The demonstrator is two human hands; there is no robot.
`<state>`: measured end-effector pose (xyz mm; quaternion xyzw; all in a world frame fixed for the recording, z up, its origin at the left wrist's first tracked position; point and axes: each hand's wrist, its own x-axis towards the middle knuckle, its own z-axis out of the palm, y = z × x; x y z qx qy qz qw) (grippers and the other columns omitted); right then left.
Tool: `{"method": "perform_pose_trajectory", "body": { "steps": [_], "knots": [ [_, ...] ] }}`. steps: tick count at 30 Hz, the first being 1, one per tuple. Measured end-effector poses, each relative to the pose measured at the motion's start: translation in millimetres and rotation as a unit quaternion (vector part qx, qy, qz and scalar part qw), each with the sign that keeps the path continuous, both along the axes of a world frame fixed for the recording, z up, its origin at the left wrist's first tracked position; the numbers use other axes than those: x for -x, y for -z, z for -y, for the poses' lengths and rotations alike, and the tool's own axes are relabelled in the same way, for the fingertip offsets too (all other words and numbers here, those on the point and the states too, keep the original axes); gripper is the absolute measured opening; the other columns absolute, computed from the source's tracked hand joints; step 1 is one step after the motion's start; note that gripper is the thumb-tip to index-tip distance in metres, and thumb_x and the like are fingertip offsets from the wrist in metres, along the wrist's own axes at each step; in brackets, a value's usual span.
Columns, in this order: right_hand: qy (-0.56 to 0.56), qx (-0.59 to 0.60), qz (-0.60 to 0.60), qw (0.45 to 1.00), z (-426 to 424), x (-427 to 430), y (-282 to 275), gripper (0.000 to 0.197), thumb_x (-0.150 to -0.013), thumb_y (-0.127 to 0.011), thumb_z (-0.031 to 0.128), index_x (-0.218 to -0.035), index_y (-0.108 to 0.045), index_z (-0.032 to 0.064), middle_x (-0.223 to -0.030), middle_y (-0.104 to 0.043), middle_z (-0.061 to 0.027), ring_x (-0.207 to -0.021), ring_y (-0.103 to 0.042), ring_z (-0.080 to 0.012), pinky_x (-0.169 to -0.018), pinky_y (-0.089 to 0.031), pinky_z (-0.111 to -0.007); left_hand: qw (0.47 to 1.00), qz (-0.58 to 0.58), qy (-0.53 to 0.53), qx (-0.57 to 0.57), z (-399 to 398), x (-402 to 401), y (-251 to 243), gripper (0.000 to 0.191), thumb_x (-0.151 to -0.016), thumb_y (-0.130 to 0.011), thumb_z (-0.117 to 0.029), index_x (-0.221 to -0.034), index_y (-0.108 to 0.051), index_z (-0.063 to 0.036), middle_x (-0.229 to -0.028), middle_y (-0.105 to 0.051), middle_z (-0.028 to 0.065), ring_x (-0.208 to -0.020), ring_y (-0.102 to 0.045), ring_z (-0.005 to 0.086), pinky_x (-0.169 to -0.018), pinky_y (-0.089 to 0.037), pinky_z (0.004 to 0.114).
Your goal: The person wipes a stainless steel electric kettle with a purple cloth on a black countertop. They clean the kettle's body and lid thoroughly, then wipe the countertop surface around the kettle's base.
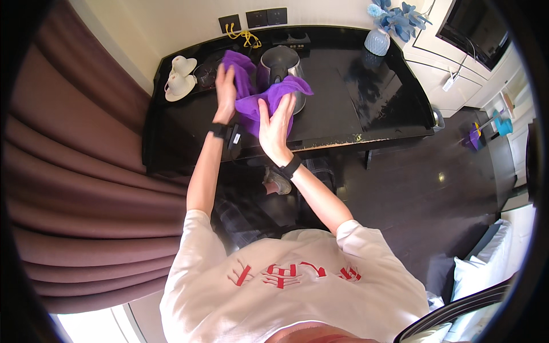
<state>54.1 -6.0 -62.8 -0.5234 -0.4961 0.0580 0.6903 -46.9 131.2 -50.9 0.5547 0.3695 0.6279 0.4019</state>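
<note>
A purple cloth (pixel 257 100) stretches between my two hands above the black desk. My left hand (pixel 226 92) grips its left part, fingers pointing to the wall. Around the lower right part, my right hand (pixel 276 128) has its thumb and fingers pressed into the fabric. Just beyond the cloth stands an electric kettle (pixel 281 58) with a dark lid and a metal body. A fold of cloth covers part of the kettle's handle side; I cannot tell whether cloth and kettle touch.
White cups (pixel 179 83) with saucers and dark glassware (pixel 206 76) occupy the desk's left side. Yellow cables (pixel 246 37) hang from wall sockets (pixel 228 23). A blue vase (pixel 377 42) with artificial flowers stands back right. The desk's front edge (pixel 343 145) is chipped. A brown curtain (pixel 98 206) hangs left.
</note>
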Motion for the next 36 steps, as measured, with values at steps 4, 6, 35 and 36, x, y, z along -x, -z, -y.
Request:
{"method": "perform_pose_trajectory", "body": {
  "steps": [4, 6, 35, 36],
  "knots": [
    [0.002, 0.043, -0.045, 0.998, -1.2, 0.4, 8.1, 0.055, -0.097, -0.066, 0.021, -0.135, -0.04, -0.0089, -0.131, -0.05, -0.0345, -0.118, -0.055, -0.0463, -0.097, -0.046, -0.047, 0.965, 0.1, 0.207, 0.127, -45.8, -27.4, 37.9, 0.055, -0.104, -0.049, -0.041, -0.137, -0.055, 0.0025, -0.137, -0.059, 0.0103, -0.125, -0.053, 0.0183, -0.109, -0.036, 0.029],
    [-0.025, 0.073, -0.056, 0.995, -2.6, -5.6, 14.6, 0.053, -0.096, -0.068, 0.022, -0.133, -0.044, -0.0075, -0.108, -0.068, -0.0283, -0.099, -0.069, -0.0415, -0.086, -0.053, -0.043, 0.933, 0.163, 0.256, 0.196, -51.1, -42.5, 55.6, 0.057, -0.105, -0.048, -0.045, -0.137, -0.056, 0.0013, -0.135, -0.061, 0.0104, -0.124, -0.054, 0.0175, -0.108, -0.037, 0.029],
    [0.003, -0.046, -0.255, 0.966, -13.1, -144.9, -29.6, 0.049, -0.108, -0.047, 0.036, -0.092, -0.067, -0.0061, -0.077, -0.065, -0.0004, -0.072, -0.056, -0.0097, -0.069, -0.047, -0.029, 0.972, 0.074, -0.15, -0.166, 73.7, -69.1, -57.3, 0.034, -0.105, -0.049, -0.02, -0.128, -0.053, 0.0049, -0.12, -0.06, 0.017, -0.113, -0.055, 0.026, -0.101, -0.041, 0.036],
    [-0.001, -0.062, -0.24, 0.969, -17.1, -135.3, -41.1, 0.05, -0.109, -0.047, 0.035, -0.088, -0.066, -0.0062, -0.073, -0.065, -0.0001, -0.068, -0.054, -0.0096, -0.066, -0.046, -0.033, 0.959, 0.019, -0.161, -0.233, 67.2, -71.8, -72.1, 0.033, -0.105, -0.05, -0.018, -0.129, -0.053, 0.0039, -0.12, -0.061, 0.0146, -0.112, -0.056, 0.0229, -0.099, -0.042, 0.035]
  ]
}}
